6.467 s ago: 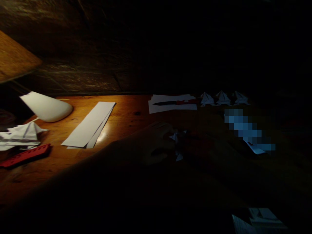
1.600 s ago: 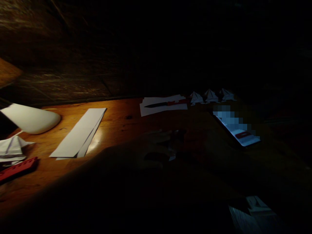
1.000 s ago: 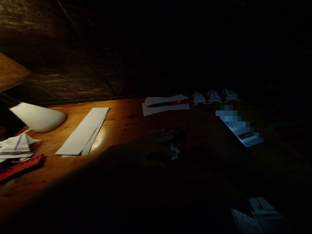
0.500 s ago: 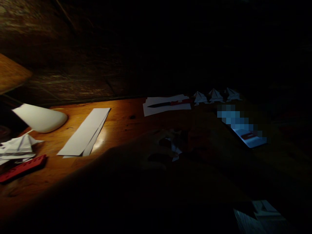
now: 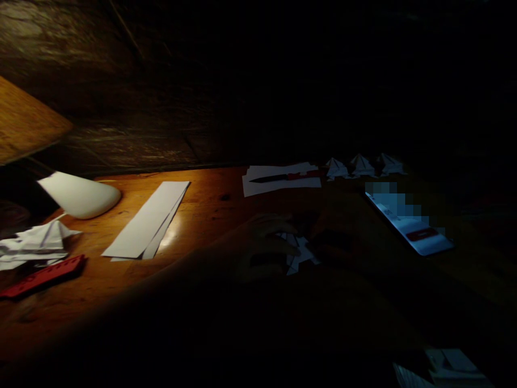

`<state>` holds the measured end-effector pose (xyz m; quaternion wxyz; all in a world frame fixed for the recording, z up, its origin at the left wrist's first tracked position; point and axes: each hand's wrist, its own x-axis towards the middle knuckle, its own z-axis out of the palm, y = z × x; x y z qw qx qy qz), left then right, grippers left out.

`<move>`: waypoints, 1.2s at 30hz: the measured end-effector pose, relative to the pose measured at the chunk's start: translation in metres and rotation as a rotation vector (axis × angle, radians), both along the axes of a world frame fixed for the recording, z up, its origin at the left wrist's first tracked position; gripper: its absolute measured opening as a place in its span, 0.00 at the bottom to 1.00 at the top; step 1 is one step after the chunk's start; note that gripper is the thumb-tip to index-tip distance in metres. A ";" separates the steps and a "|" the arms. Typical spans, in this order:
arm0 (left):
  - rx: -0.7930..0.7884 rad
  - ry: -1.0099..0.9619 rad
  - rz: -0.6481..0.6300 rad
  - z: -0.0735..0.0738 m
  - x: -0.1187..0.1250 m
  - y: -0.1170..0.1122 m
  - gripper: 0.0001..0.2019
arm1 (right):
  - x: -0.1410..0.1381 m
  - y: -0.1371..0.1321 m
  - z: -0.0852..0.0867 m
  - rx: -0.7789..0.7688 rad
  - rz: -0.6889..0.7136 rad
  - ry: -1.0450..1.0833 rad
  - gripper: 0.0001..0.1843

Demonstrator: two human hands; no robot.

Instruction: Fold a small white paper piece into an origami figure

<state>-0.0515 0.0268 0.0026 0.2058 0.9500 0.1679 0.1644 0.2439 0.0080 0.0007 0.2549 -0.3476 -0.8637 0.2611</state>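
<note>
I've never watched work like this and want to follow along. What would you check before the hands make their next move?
1. Left hand at the small folded paper: ok, its fingers reach over it.
2. Right hand gripping that paper: cannot tell, too dark.
3. Light on the small folded paper: not ok, it is in shadow.
4. Knife apart from both hands: ok, it lies on paper sheets beyond them.
5. Phone lit: ok, its screen glows.
</note>
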 end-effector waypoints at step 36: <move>0.516 0.083 0.158 -0.002 0.033 -0.033 0.10 | -0.003 -0.004 0.006 0.093 0.139 -0.094 0.15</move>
